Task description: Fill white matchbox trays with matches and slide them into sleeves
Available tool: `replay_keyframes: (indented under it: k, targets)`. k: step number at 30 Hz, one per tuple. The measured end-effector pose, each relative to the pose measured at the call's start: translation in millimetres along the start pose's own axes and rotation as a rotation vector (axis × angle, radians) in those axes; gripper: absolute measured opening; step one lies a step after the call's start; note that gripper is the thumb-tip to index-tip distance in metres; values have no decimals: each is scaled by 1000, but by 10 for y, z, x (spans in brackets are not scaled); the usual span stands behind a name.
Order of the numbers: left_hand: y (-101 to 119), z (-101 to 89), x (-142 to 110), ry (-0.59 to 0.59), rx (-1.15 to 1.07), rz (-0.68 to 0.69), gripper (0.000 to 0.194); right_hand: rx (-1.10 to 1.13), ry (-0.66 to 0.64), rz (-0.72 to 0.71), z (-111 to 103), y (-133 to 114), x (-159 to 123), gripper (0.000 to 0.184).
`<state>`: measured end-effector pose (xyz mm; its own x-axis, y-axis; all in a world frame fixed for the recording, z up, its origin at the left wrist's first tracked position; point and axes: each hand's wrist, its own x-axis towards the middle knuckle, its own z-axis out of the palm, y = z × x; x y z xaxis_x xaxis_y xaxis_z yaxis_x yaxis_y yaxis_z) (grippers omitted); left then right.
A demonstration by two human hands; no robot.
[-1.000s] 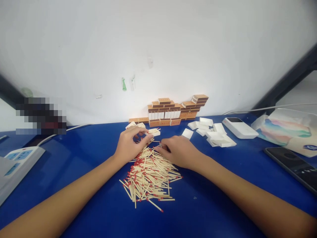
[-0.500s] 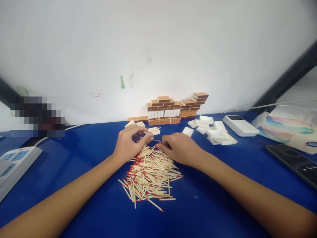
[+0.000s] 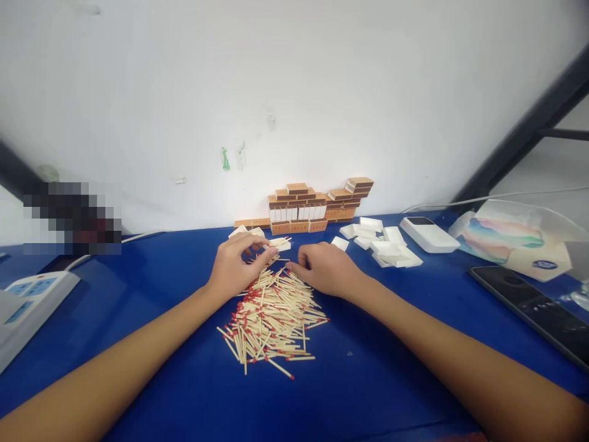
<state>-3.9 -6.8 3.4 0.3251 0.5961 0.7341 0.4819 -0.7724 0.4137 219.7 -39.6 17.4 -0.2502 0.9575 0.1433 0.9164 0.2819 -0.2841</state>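
A heap of red-tipped matches point(image 3: 276, 313) lies loose on the blue table point(image 3: 175, 362). At its upper left, my left hand point(image 3: 237, 261) is curled, thumb and fingers closed around a few matches; red heads show by the fingertips. Just beyond those fingers sits a white matchbox tray point(image 3: 279, 244) with matches in it. Another filled tray point(image 3: 253, 232) is partly hidden behind the left hand. My right hand point(image 3: 324, 267) rests at the heap's upper right, its fingers bent in and the thumb reaching toward the matches. Whatever its fingertips hold is not distinguishable.
Orange-and-brown matchboxes point(image 3: 299, 226) are stacked against the white wall. White trays point(image 3: 386, 248) are piled at right, beside a white device with a dark screen point(image 3: 430, 234), a phone point(image 3: 529, 307) and a tissue pack point(image 3: 515, 236). A power strip point(image 3: 34, 301) is at far left.
The camera view has shifted slightly, moving the table things leftward in the picture. Both hands stay near the top of the match heap, with only slight finger movement.
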Motion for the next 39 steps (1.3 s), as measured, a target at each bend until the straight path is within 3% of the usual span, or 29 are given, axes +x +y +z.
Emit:
replay_keyframes:
  k: [5,14,20,25,33,39]
  targets:
    - [-5,3,0,-2,-7,4,15,86,-84,82,-58,27,-1,31]
    - [7,9,13,6,5,30,14,100,-156,69,-159,51,-47,18]
    - [19,0,19,3,12,23,15,58,-155,-15,-169,93,-54,15]
    - [11,7,14,5,5,-4,15,29,-228,-20,-233,119,-87,13]
    - [-30,5,15,10,1,-14,16,-80,-273,-169,-252,112,-127,13]
    - [-33,6,18,22,26,-7,13,17,-195,-160,-264,219,-86,18]
